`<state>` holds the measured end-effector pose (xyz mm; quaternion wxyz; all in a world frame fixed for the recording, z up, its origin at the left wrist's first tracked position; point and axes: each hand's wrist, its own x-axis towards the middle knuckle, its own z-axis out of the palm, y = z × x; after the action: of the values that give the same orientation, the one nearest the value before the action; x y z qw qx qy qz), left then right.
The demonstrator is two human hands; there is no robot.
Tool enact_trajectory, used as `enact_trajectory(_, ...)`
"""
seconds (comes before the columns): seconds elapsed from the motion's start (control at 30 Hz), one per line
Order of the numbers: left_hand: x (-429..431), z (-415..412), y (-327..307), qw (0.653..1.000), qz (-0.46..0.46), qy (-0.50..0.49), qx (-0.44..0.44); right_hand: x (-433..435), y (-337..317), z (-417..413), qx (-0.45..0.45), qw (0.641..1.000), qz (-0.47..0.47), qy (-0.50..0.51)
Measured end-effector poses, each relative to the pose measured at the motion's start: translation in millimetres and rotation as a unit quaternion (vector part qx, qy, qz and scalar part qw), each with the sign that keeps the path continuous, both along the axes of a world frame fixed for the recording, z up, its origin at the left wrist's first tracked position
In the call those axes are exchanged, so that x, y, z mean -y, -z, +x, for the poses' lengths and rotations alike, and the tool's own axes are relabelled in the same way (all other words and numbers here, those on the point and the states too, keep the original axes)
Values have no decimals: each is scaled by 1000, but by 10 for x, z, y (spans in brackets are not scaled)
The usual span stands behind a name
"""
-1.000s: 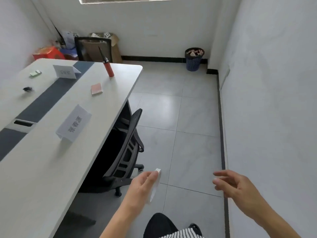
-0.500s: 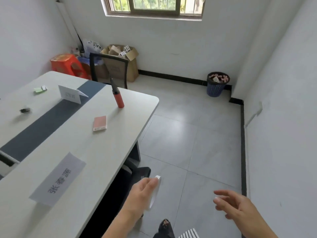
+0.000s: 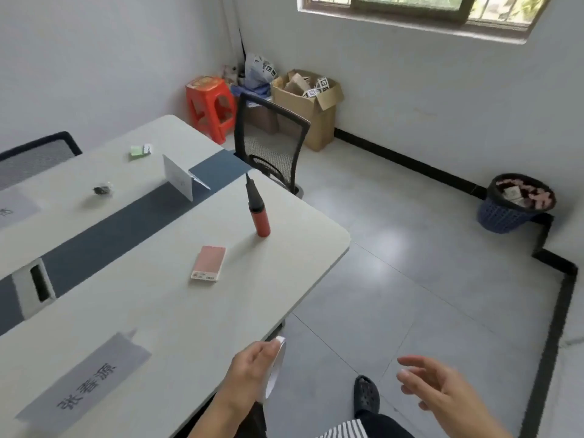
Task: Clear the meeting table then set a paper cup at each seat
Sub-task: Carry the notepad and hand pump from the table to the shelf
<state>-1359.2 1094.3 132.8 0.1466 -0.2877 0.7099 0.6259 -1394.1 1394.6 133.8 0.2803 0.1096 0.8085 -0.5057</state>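
My left hand [image 3: 252, 371] is closed around a thin white flat item [image 3: 275, 369] held edge-on, just off the near right edge of the meeting table [image 3: 151, 311]. My right hand [image 3: 439, 387] hovers over the floor with fingers spread and nothing in it. On the table lie a pink card box [image 3: 208, 263], an upright red hand pump [image 3: 258, 210], a green and white packet [image 3: 139, 150], a small dark object [image 3: 102, 189] and two white name cards [image 3: 85, 379] [image 3: 178, 177]. No paper cup is in sight.
A black mesh chair [image 3: 271, 143] stands at the table's far end, another chair [image 3: 34, 153] at the left. A dark blue waste basket [image 3: 516, 202] full of scraps sits by the right wall. An orange stool [image 3: 210, 105] and an open cardboard box [image 3: 308, 104] fill the far corner.
My view has swung up and left and moved along the table; the pink box and red pump are nearer. Both hands keep their poses, the left still holding the white item.
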Motion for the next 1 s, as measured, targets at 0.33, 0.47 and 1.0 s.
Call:
enact_trajectory(0.33, 1, -272, -244, 970, 19, -238, 43, 928, -69, -2073, -32, 947, 27, -319)
enact_trajectory(0.47, 273, -176, -158, 946, 22, -319, 55, 1712, 18, -2357, -49, 910, 22, -411)
enact_trajectory(1.0, 1218, -267, 217, 766, 305, -563, -54, 4398, 920, -2712, -207, 759, 214, -580)
